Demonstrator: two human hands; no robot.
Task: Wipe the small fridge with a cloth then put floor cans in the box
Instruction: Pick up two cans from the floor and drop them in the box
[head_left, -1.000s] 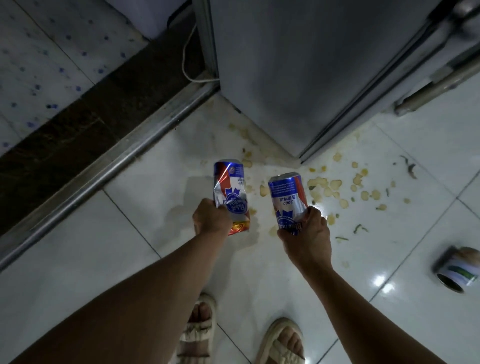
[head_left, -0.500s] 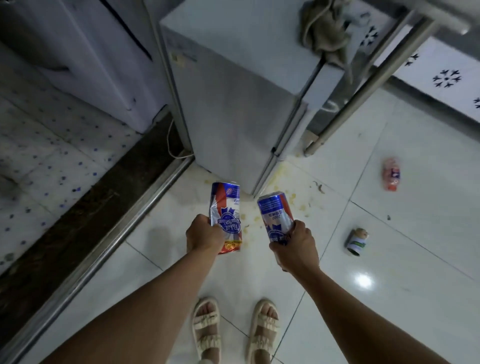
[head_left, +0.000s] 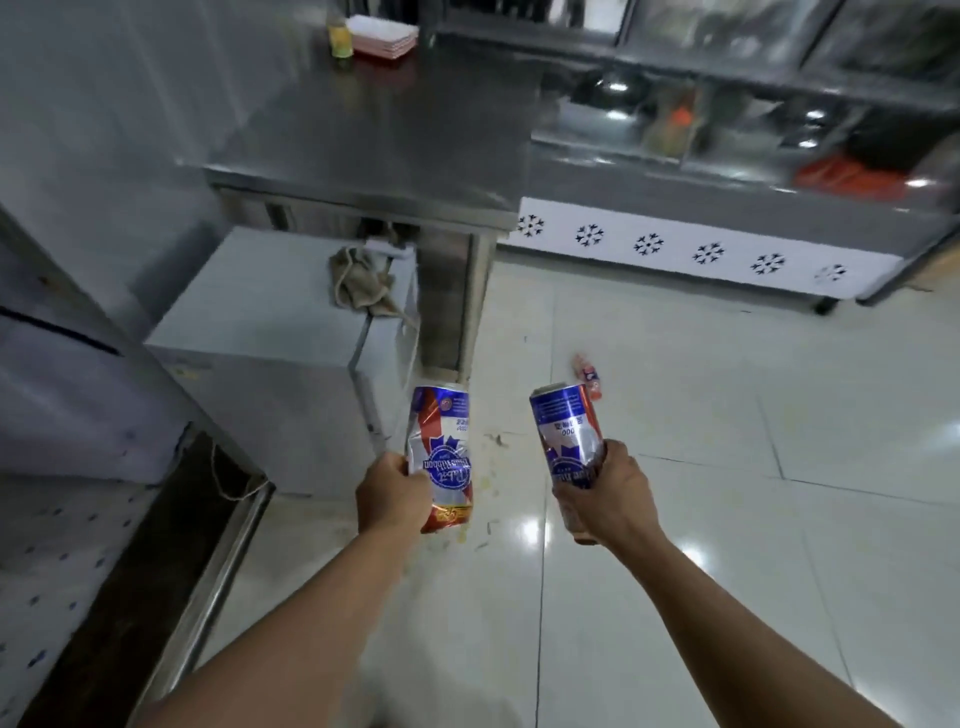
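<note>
The left hand (head_left: 394, 498) curls round the lower part of a dented blue, white and red aluminium can (head_left: 441, 457), and the right hand (head_left: 608, 499) wraps the lower half of a second blue, white and red can (head_left: 566, 434), less crushed; both cans are held off the floor with their print upside down and a gap between them. Just beyond the left can stands the small white fridge (head_left: 260, 338), its front corner edge close to that can. A crumpled beige cloth (head_left: 361, 283) lies on the fridge top near its back right edge, under the lip of a stainless steel work table (head_left: 374, 135), whose steel leg drops to the floor beside the fridge. A small red and white can (head_left: 589, 375) lies on its side on the glossy white floor tiles (head_left: 727, 467), a little way beyond the right can. Yellowish spots mark the tiles between the hands and the fridge. To the right the tiles run open up to a long white panel with snowflake cut-outs (head_left: 675, 247). On the left a metal threshold strip (head_left: 218, 561) borders a dark band of floor. No box is in view.
</note>
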